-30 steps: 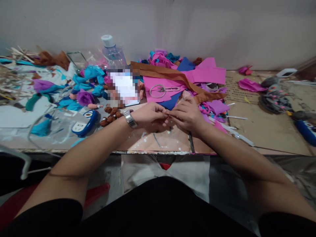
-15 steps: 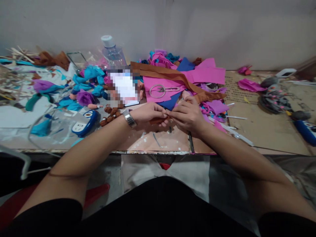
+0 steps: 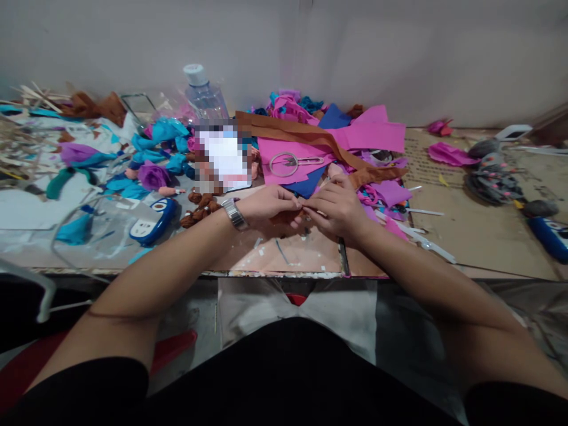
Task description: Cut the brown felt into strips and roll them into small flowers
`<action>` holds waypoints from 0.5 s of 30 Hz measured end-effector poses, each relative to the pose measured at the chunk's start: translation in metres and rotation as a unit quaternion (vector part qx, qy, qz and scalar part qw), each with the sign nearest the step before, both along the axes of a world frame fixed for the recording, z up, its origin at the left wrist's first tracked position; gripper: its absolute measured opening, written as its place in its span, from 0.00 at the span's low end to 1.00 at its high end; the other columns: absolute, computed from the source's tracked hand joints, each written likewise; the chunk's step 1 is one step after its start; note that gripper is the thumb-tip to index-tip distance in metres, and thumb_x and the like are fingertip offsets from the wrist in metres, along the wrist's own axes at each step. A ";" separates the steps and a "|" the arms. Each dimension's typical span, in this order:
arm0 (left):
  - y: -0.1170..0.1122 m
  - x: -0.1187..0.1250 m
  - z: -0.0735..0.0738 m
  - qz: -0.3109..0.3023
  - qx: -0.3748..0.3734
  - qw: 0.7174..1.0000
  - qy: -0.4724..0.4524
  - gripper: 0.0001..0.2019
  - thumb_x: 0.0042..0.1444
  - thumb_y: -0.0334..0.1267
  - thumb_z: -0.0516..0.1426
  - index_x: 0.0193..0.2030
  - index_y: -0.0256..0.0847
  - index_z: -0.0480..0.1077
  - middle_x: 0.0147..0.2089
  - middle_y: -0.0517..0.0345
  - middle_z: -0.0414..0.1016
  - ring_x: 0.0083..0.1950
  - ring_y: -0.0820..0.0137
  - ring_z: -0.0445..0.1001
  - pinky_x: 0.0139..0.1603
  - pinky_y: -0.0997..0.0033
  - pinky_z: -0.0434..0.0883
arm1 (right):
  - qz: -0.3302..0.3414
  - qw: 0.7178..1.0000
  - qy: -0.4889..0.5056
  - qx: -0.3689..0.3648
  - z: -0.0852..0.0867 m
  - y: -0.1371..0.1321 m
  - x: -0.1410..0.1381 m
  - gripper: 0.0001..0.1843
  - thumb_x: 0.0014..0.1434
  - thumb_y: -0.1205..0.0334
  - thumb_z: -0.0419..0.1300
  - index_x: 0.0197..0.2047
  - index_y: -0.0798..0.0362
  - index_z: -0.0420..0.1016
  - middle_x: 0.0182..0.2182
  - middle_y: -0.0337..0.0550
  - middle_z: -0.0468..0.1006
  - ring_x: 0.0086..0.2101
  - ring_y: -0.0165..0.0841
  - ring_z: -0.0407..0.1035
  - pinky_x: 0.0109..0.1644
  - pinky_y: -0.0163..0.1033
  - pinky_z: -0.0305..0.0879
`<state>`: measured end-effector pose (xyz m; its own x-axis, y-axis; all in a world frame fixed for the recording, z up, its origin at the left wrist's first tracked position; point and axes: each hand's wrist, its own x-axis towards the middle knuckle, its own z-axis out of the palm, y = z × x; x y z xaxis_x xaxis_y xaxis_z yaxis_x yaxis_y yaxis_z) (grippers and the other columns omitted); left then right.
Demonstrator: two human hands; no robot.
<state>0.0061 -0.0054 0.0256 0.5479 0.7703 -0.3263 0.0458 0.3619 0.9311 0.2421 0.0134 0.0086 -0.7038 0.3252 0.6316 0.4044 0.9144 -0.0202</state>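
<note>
My left hand (image 3: 268,205), with a metal watch on its wrist, and my right hand (image 3: 336,208) meet at the middle of the worktable (image 3: 465,231). Both pinch a small piece of brown crepe paper (image 3: 284,217) between their fingertips, most of it hidden under the fingers. Just behind the hands lie a long brown paper strip (image 3: 310,137), pink paper sheets (image 3: 373,135), a blue sheet (image 3: 306,184) and a pair of silver scissors (image 3: 290,163). A few rolled brown paper pieces (image 3: 199,208) sit left of my left wrist.
Blue and purple paper flowers (image 3: 153,176) and wooden sticks (image 3: 26,97) crowd the left side, beside a blue power strip (image 3: 148,223) and a plastic water bottle (image 3: 202,94). Grey-and-pink items (image 3: 490,174) and another blue object (image 3: 550,236) lie right. A wall backs the table.
Both hands stay together in the same spot; the fingers shift slightly as they work the brown paper. Nothing else on the table has moved.
</note>
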 end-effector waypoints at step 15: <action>-0.003 0.002 0.008 0.006 0.036 0.998 0.050 0.10 0.59 0.39 0.67 0.31 0.34 0.79 0.30 0.51 0.83 0.25 0.76 0.75 0.28 0.79 0.70 | -0.004 1.000 0.006 -0.022 -0.002 0.001 -0.001 0.08 0.70 0.60 0.62 0.45 0.47 0.84 0.37 0.42 0.88 0.39 0.39 0.75 0.57 0.55 0.58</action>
